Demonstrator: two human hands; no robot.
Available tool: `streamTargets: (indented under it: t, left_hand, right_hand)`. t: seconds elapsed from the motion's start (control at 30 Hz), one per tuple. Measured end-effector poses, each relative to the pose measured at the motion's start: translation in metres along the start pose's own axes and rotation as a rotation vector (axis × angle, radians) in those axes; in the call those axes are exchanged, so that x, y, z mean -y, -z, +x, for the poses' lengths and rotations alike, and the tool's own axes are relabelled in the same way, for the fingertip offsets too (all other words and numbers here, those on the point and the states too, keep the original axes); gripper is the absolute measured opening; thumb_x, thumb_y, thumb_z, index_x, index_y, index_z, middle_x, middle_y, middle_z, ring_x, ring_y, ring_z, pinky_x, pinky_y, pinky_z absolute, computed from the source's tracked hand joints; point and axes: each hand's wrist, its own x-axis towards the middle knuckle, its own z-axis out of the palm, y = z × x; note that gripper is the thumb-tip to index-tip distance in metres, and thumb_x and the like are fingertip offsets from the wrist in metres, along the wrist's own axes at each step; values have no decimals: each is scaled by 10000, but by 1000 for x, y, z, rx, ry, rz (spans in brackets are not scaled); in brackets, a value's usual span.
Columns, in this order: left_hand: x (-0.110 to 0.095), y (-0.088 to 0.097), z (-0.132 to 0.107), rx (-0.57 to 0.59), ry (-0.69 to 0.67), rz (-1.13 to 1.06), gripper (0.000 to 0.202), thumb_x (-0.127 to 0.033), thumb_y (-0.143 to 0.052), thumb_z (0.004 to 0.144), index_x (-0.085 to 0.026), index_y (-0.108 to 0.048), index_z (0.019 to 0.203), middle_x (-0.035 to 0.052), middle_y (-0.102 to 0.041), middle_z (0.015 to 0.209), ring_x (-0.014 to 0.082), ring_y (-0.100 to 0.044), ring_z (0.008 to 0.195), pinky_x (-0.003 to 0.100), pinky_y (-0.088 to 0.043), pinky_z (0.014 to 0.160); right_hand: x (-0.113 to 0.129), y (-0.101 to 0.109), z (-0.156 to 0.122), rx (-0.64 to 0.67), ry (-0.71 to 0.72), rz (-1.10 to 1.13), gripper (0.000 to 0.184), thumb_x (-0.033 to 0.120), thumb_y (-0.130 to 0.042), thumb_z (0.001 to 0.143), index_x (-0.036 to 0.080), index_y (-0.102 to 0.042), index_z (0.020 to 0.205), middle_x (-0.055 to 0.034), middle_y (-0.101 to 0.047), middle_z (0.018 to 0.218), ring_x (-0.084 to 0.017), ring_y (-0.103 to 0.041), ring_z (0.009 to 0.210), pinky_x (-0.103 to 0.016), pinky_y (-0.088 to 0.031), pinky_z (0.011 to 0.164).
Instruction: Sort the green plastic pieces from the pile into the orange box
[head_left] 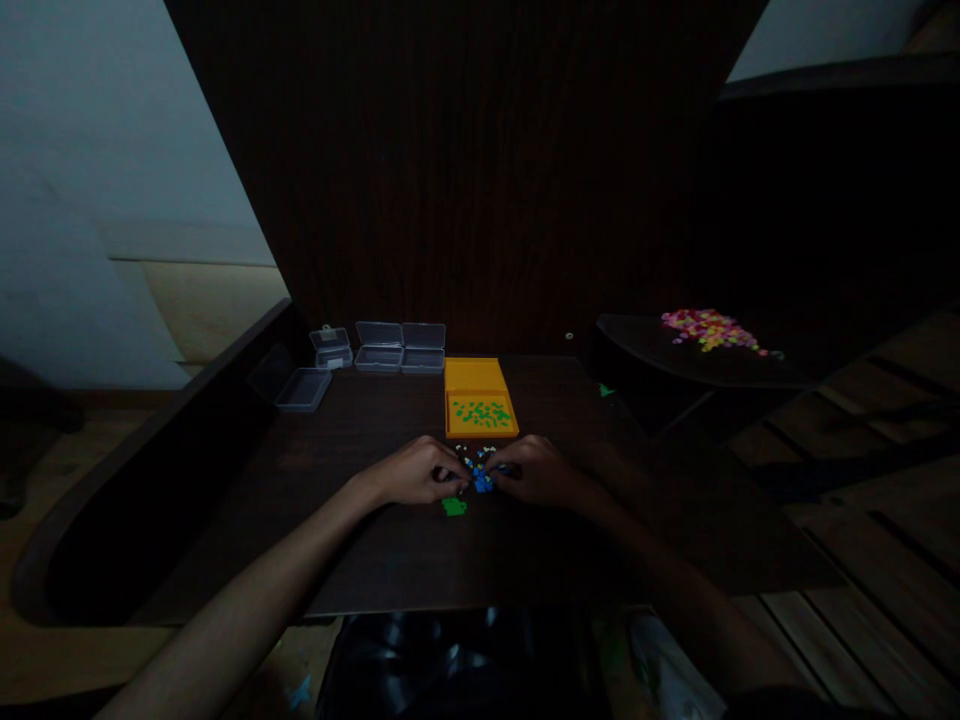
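Note:
My left hand (424,472) and my right hand (536,472) meet low over the dark table, fingertips curled inward. Between them lies a small cluster of blue pieces (482,483). The fingers of my right hand are pinched at its right side, and a bit of blue shows by them. My left hand is closed at the left side of the cluster; what it pinches is too small to tell. Just below the left fingers sits a flat green piece (454,507). Tiny pale and yellow bits (487,451) are scattered beyond the fingertips.
Behind the hands stands an open yellow box (472,375) with many small green pieces (484,413) inside. Open clear plastic cases (304,388) line the back left. A pile of pink and yellow bits (709,330) rests on a dark surface at right.

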Motion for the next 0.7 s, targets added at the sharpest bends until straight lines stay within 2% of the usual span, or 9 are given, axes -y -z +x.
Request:
streamTargets:
  t: [0.23,0.43,0.57,0.7]
  left_hand:
    - [-1,1,-1,-19,37,46,238,-233,-597,875,-166,-741,1052,27,-700,733,90,-560,572,173,-400,560]
    - [-5,-2,-1,-24,3,47,303,-264,-585,889,-203,-699,1162,44,-744,874,114,-631,657,185,-442,625]
    - [-9,-4,0,2,11,110,300,-299,-577,905,-220,-692,1170,43,-750,900,130,-663,692,192,-452,649]
    - [-12,-5,1,7,5,168,274,-329,-564,918,-226,-696,1135,47,-749,957,160,-696,811,208,-471,725]
  right_hand:
    - [-1,-1,-2,14,17,-5,166,262,-635,818,268,-767,919,-2,-776,905,-182,-701,843,-277,-449,776]
    - [-2,1,-2,38,18,-38,174,262,-637,819,281,-775,923,3,-777,872,-173,-698,801,-272,-441,746]
    - [-2,4,-3,24,-3,-83,171,264,-653,802,294,-780,911,-7,-774,873,-180,-687,825,-273,-435,750]
    - [-3,9,-4,22,-20,-97,160,264,-643,809,289,-778,890,-12,-773,882,-180,-686,840,-280,-433,774]
